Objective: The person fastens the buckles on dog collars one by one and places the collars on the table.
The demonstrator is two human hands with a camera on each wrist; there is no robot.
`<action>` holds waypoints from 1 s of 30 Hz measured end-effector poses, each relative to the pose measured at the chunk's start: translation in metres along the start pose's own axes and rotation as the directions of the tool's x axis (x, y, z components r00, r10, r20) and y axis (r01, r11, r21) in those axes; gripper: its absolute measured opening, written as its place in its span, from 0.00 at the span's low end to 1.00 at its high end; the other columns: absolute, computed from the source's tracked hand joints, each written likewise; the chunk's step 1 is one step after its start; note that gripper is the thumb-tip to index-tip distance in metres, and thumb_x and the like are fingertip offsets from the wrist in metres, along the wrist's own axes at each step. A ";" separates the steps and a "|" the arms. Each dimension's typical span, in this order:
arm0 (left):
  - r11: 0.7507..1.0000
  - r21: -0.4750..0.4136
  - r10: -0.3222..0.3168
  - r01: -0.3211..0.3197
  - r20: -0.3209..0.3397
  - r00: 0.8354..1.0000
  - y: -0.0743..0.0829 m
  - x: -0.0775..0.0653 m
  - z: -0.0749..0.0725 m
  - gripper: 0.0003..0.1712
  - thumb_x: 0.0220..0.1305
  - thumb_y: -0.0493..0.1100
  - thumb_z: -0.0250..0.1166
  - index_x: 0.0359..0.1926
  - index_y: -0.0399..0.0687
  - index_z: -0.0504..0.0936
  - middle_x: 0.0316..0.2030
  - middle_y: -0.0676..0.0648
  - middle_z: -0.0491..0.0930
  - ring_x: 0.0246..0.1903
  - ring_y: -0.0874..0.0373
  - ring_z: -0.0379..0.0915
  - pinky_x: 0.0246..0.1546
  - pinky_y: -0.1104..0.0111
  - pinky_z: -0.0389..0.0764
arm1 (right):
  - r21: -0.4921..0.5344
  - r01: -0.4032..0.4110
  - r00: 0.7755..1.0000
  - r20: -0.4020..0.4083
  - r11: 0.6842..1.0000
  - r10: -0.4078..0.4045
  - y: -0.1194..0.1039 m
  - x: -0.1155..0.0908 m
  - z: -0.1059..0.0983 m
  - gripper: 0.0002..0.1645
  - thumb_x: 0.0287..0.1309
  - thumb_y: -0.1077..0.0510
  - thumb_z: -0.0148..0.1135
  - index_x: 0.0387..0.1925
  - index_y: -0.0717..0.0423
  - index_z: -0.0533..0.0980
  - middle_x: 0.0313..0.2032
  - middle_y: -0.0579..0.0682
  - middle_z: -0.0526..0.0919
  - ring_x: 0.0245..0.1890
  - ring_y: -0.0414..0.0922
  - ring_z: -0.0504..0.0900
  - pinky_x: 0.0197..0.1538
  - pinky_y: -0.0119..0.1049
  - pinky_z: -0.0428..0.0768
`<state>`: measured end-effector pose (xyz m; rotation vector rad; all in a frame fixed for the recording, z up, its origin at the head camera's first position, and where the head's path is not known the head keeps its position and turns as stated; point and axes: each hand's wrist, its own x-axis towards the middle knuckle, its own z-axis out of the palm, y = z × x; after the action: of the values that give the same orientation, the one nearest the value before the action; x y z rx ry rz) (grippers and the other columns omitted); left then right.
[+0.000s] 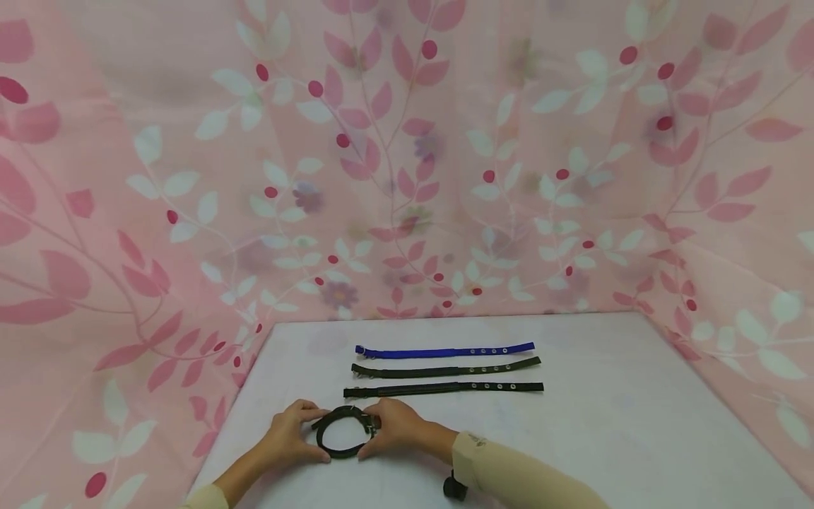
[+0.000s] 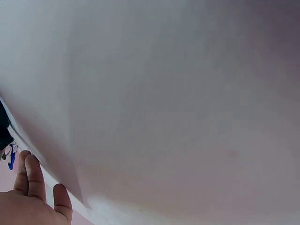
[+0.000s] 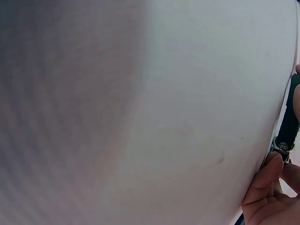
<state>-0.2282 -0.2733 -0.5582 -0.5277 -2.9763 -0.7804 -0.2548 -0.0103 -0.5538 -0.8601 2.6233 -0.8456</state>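
Observation:
A dark collar (image 1: 340, 452), its strap bent into a round loop, lies on the white table between both hands. My left hand (image 1: 286, 435) is at its left side, index finger by the top and thumb by the bottom, fingers nearly straight in the left wrist view. At the loop's right side, my right hand (image 1: 397, 428) grips the collar near its metal buckle (image 1: 371, 424). In the right wrist view, curled fingers (image 3: 267, 178) pinch the strap just below the buckle's ring (image 3: 283, 146). Part of the buckle end is hidden behind the right fingers.
Beyond the hands, three straight collars lie in parallel: a blue collar (image 1: 432, 353), an olive-green collar (image 1: 426, 371) and a black collar (image 1: 420, 389). Each has metal eyelets toward its right end. Pink floral cloth (image 1: 407, 177) surrounds the white table (image 1: 610, 424) behind and at both sides.

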 end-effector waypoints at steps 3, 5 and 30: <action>1.000 0.019 0.002 -0.002 -0.009 1.000 0.000 0.001 0.001 0.46 0.22 0.63 0.85 0.50 0.53 0.86 0.44 0.53 0.77 0.45 0.54 0.76 0.46 0.53 0.71 | 0.003 -0.020 1.000 -0.007 1.000 0.020 -0.001 -0.001 -0.001 0.44 0.35 0.39 0.83 0.58 0.49 0.80 0.24 0.36 0.73 0.26 0.32 0.67 0.29 0.25 0.68; 1.000 0.025 0.001 -0.001 -0.006 1.000 0.000 0.001 0.001 0.46 0.22 0.64 0.85 0.50 0.54 0.86 0.43 0.53 0.77 0.45 0.54 0.77 0.46 0.53 0.71 | -0.015 -0.005 1.000 -0.008 1.000 0.005 -0.002 -0.002 -0.002 0.44 0.36 0.39 0.82 0.57 0.48 0.80 0.24 0.36 0.72 0.26 0.31 0.67 0.29 0.25 0.67; 0.985 0.163 0.083 -0.064 -0.110 0.990 0.018 0.002 -0.015 0.60 0.35 0.71 0.77 0.71 0.55 0.68 0.67 0.31 0.64 0.64 0.32 0.59 0.57 0.32 0.57 | -0.266 0.097 0.994 -0.023 0.959 -0.107 0.027 -0.060 -0.053 0.69 0.35 0.27 0.76 0.76 0.40 0.54 0.72 0.54 0.60 0.68 0.50 0.67 0.64 0.48 0.75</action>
<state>-0.2255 -0.2654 -0.5364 -0.5593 -2.8606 -0.5423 -0.2414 0.0677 -0.5241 -1.0649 2.7875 -0.5443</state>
